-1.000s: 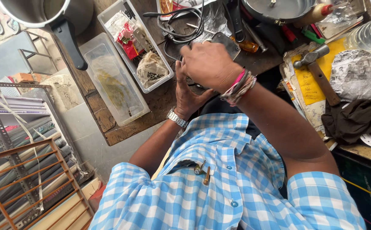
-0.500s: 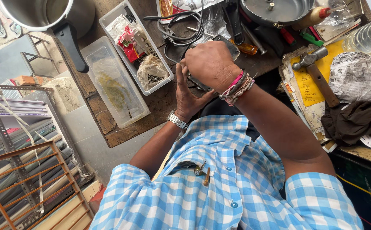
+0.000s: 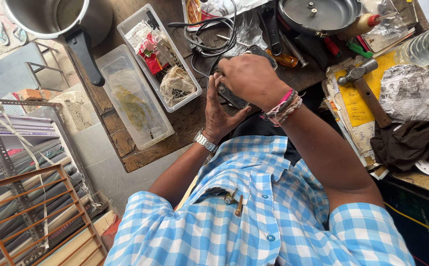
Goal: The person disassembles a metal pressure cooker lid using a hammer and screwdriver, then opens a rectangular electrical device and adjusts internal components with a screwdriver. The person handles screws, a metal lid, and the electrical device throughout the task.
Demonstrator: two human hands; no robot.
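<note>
My left hand (image 3: 215, 107), with a metal wristwatch, cups a dark flat metal part (image 3: 232, 96) from below. Over the part curls my right hand (image 3: 252, 79), which has coloured thread bands at the wrist and grips it from above. Most of the part is hidden between the two hands, held just over the near edge of a worn wooden workbench (image 3: 140, 152). My blue checked shirt fills the lower part of the view, with small tools in its chest pocket.
A steel pot with a black handle (image 3: 87, 54) stands at the bench's far left, beside two clear plastic trays (image 3: 134, 106) of small parts. A black cable (image 3: 209, 37), a steel lid (image 3: 318, 14), a hammer (image 3: 364, 87), a plastic bottle (image 3: 427, 47) and a dark cloth (image 3: 411, 144) lie around. A metal rack (image 3: 22, 207) stands lower left.
Both hands stay closed on the dark part and shift only slightly over the bench edge. Nothing else has moved.
</note>
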